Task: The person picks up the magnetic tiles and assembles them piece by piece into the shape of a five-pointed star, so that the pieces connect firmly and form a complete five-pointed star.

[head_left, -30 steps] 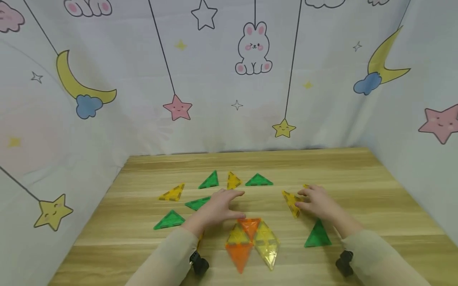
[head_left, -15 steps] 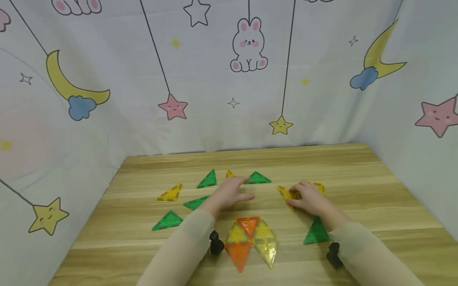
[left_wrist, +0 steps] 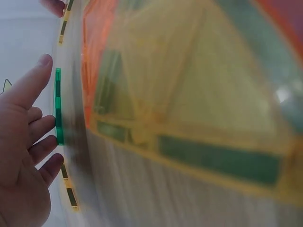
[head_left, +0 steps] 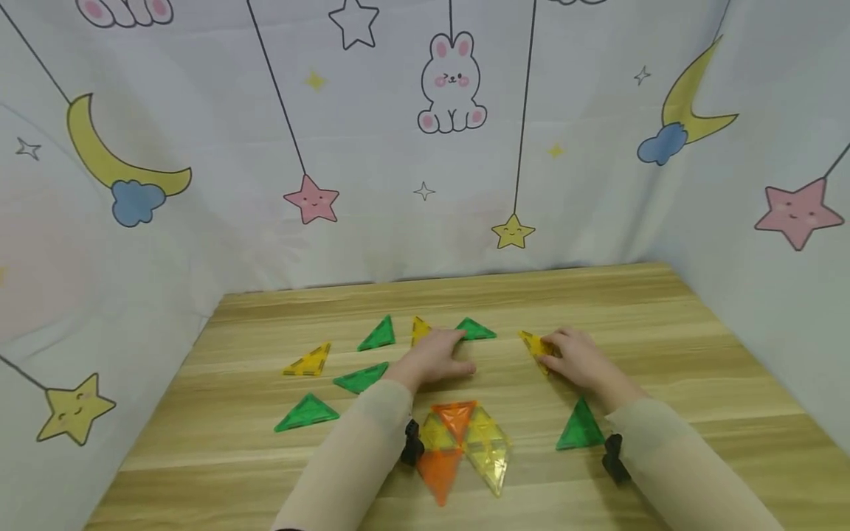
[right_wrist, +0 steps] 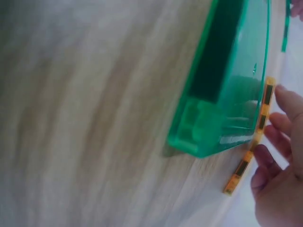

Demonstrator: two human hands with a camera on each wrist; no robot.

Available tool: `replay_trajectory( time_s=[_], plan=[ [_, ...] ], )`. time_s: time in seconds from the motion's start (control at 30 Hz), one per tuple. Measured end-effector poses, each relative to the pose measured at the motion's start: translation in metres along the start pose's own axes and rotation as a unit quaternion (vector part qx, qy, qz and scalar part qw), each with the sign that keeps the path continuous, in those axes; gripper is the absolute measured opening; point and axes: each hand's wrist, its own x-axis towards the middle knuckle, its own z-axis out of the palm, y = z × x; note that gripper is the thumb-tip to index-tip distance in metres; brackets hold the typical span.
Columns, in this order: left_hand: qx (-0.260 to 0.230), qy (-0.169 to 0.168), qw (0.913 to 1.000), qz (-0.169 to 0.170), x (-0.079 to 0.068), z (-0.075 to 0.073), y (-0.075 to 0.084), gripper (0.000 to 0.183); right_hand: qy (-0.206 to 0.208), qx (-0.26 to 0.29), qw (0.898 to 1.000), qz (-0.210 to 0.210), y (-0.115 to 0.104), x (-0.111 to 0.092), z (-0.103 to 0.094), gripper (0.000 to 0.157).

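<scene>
In the head view my right hand (head_left: 576, 356) is at a flat yellow triangular magnetic tile (head_left: 533, 349), thumb and fingertips gripping its right part. From the right wrist, curled fingers meet the edge of yellow tile (right_wrist: 244, 165). My left hand (head_left: 434, 355) hovers with fingers and thumb spread, holding nothing. It partly covers another yellow triangle (head_left: 418, 329), and its fingertips reach near a green triangle (head_left: 477, 329). Close in front lies a joined group of an orange tile (head_left: 456, 417), a second orange triangle (head_left: 439, 472) and yellow tiles (head_left: 490, 450).
Green triangles (head_left: 307, 413) and a yellow triangle (head_left: 309, 360) lie at the left of the wooden table (head_left: 219, 442). One green triangle (head_left: 579, 428) sits by my right wrist. A patterned cloth (head_left: 372, 147) stands behind the table and along its sides.
My right hand has pushed the yellow tile away from me; a second yellow tile beside that hand is now out of sight. My left hand has moved right and forward, still holding nothing.
</scene>
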Motion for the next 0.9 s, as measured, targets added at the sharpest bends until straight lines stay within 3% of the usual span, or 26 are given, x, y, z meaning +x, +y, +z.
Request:
replay_trajectory(
  time_s=[0.27,0.37,0.57,0.77,0.9],
  plan=[
    [-0.073,-0.015,0.9966,0.036,-0.005,0.004,0.006,0.065,-0.001,0.023,1.000,-0.018,0.012,-0.028,-0.013,0.040],
    [-0.064,-0.004,0.9973,0.036,-0.007,0.006,0.001,0.060,-0.022,0.018,0.999,-0.031,0.012,-0.049,-0.016,0.039],
    [-0.001,0.001,0.9999,0.010,-0.013,0.005,-0.013,0.052,-0.072,0.030,0.994,-0.070,-0.001,-0.083,-0.009,0.043],
    [0.003,0.015,0.9988,0.047,-0.014,0.002,-0.014,0.043,-0.041,0.023,0.994,-0.097,-0.009,-0.090,-0.008,0.040],
    [-0.017,0.005,0.9994,0.030,-0.017,-0.001,-0.012,0.048,-0.032,0.010,0.991,-0.126,-0.015,-0.088,-0.010,0.041]
  ],
)
